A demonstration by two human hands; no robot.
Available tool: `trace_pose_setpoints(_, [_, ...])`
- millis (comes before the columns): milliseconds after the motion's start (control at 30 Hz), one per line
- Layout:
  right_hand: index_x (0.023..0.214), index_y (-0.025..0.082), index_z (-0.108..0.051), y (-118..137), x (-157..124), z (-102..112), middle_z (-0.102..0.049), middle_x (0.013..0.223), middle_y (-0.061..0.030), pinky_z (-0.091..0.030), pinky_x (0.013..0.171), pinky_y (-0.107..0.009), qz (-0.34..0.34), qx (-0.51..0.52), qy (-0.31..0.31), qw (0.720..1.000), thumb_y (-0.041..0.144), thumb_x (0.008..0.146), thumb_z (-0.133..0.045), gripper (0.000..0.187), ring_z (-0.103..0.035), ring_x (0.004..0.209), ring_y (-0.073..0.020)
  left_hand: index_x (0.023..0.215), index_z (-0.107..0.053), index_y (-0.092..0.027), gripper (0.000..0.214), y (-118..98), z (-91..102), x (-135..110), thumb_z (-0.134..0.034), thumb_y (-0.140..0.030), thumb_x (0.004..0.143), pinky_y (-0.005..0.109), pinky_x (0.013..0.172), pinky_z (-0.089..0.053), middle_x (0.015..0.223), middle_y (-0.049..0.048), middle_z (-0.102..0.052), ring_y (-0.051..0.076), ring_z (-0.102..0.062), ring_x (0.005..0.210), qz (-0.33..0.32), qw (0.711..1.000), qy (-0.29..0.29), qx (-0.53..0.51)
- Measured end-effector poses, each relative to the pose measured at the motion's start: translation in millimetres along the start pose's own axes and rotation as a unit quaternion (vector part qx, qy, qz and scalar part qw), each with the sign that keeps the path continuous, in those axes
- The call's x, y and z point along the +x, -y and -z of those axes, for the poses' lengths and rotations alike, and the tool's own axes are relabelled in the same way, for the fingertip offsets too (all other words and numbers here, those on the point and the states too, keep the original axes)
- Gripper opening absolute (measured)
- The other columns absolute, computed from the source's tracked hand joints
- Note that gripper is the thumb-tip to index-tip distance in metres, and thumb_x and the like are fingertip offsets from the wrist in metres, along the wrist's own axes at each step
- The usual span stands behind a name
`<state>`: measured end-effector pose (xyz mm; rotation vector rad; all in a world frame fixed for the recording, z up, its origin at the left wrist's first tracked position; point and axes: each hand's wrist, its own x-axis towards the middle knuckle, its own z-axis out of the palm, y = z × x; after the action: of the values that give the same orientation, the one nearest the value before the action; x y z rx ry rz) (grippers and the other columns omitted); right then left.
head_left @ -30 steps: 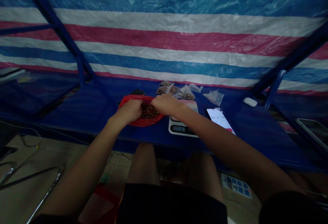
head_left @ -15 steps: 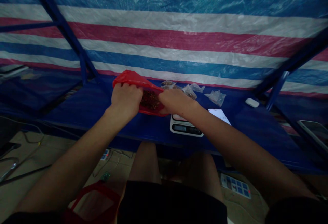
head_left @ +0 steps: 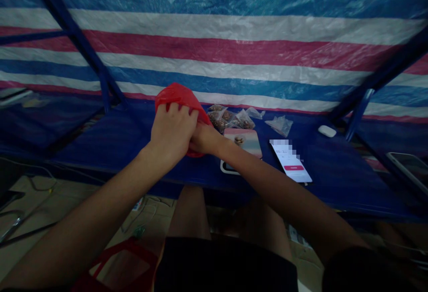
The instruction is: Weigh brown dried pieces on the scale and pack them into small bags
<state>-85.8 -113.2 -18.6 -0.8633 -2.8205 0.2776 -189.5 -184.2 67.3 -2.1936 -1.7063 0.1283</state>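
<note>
My left hand (head_left: 172, 133) grips a red plastic bag (head_left: 179, 96) from the front, with the bag bunched up above the fingers. My right hand (head_left: 203, 138) sits against the left hand and pinches the bag's lower edge. The bag's contents are hidden behind my hands. Just right of the hands lie small clear bags of dried brown pieces (head_left: 220, 118). A white digital scale (head_left: 227, 167) lies beyond my right forearm, mostly covered by a pink printed card (head_left: 243, 142).
The blue table (head_left: 100, 140) also holds a lit smartphone (head_left: 290, 161), a crumpled clear bag (head_left: 280, 125) and a white earbud case (head_left: 327, 131). A striped tarpaulin (head_left: 214, 47) on blue metal poles stands behind it. A dark tablet (head_left: 406, 167) lies at right.
The red bag has been lifted and folded upward, hiding the brown contents seen earlier. My hands have drawn closer together, and the card now covers the scale's display.
</note>
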Motion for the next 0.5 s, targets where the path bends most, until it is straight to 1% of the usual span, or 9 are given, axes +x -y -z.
trace_pose_setpoints(67, [0.142, 0.001, -0.065, -3, 5, -10, -0.058, 0.156, -0.0315, -0.043, 0.123, -0.056, -0.025, -0.048, -0.020, 0.998, 0.022, 0.103, -0.059, 0.045, -0.051, 0.150, -0.0419, 0.134, -0.070, -0.014, 0.041, 1, -2.0, 0, -0.045, -0.012, 0.102, 0.056, 0.106, -0.045, 0.134, 0.0212, -0.072, 0.042, -0.061, 0.128, -0.006, 1.000, -0.026, 0.000])
trace_pose_setpoints(133, [0.137, 0.003, -0.070, -6, 5, -15, -0.064, 0.150, -0.0295, -0.047, 0.120, -0.053, -0.035, -0.085, -0.010, 0.996, 0.024, 0.102, -0.062, 0.042, -0.058, 0.144, -0.0398, 0.135, -0.070, -0.016, 0.042, 3, -8.4, 1, -0.044, -0.012, 0.102, 0.055, 0.106, -0.045, 0.137, 0.0202, -0.071, 0.041, -0.061, 0.129, -0.016, 0.999, -0.034, -0.002])
trace_pose_setpoints(233, [0.140, 0.007, -0.069, -12, 1, -14, -0.070, 0.144, -0.0268, -0.057, 0.106, -0.047, -0.060, -0.078, 0.013, 0.995, 0.020, 0.100, -0.063, 0.043, -0.069, 0.131, -0.0369, 0.136, -0.071, -0.019, 0.044, 10, -23.5, 2, -0.045, -0.010, 0.101, 0.052, 0.106, -0.048, 0.140, 0.0169, -0.071, 0.038, -0.063, 0.129, -0.044, 0.998, -0.031, -0.025])
trace_pose_setpoints(300, [0.138, 0.009, -0.071, -16, -2, -9, -0.075, 0.137, -0.0237, -0.058, 0.101, -0.042, -0.090, -0.060, 0.033, 0.994, 0.018, 0.098, -0.064, 0.042, -0.074, 0.122, -0.0338, 0.136, -0.072, -0.019, 0.045, 13, -34.6, 5, -0.045, -0.009, 0.101, 0.051, 0.106, -0.049, 0.139, 0.0170, -0.072, 0.037, -0.065, 0.128, -0.053, 0.997, -0.030, -0.049])
trace_pose_setpoints(367, [0.133, 0.009, -0.074, -18, -3, -5, -0.077, 0.132, -0.0222, -0.058, 0.098, -0.038, -0.110, -0.050, 0.040, 0.992, 0.018, 0.096, -0.067, 0.039, -0.076, 0.118, -0.0321, 0.131, -0.074, -0.015, 0.044, 16, -45.4, 8, -0.043, -0.008, 0.101, 0.052, 0.106, -0.050, 0.136, 0.0194, -0.073, 0.038, -0.066, 0.127, -0.059, 0.996, -0.031, -0.060])
trace_pose_setpoints(433, [0.129, 0.007, -0.076, -19, -2, -1, -0.078, 0.130, -0.0219, -0.059, 0.096, -0.036, -0.117, -0.048, 0.048, 0.991, 0.017, 0.094, -0.070, 0.036, -0.077, 0.115, -0.0315, 0.124, -0.076, -0.012, 0.042, 17, -56.9, 13, -0.041, -0.007, 0.101, 0.052, 0.103, -0.052, 0.130, 0.0212, -0.075, 0.039, -0.070, 0.123, -0.062, 0.996, -0.009, -0.066])
trace_pose_setpoints(500, [0.125, 0.006, -0.078, -18, 0, 3, -0.079, 0.128, -0.0219, -0.058, 0.093, -0.034, -0.120, -0.047, 0.060, 0.990, 0.016, 0.094, -0.069, 0.033, -0.078, 0.112, -0.0301, 0.118, -0.077, -0.010, 0.039, 18, -70.3, 19, -0.043, -0.008, 0.101, 0.048, 0.096, -0.056, 0.123, 0.0218, -0.078, 0.037, -0.075, 0.114, -0.046, 0.995, 0.037, -0.082])
